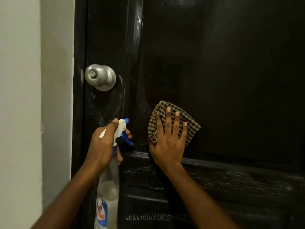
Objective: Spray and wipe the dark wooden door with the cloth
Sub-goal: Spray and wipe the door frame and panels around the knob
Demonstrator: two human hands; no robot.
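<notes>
The dark wooden door (pixel 222 66) fills most of the view, glossy with a recessed panel. My right hand (pixel 168 139) lies flat with spread, straight fingers, pressing a folded tan-and-black checked cloth (pixel 188 119) against the lower left corner of the panel. My left hand (pixel 102 142) grips the neck of a clear spray bottle (pixel 109 184) with a white-and-blue trigger head (pixel 123 128); a finger sits on the blue trigger and the nozzle points at the door just left of the cloth.
A silver round doorknob (pixel 100 77) sits on the door's left stile above the bottle. A pale wall (pixel 33 96) borders the dark door frame on the left. Light streaks show on the horizontal rail (pixel 231 182) below the panel.
</notes>
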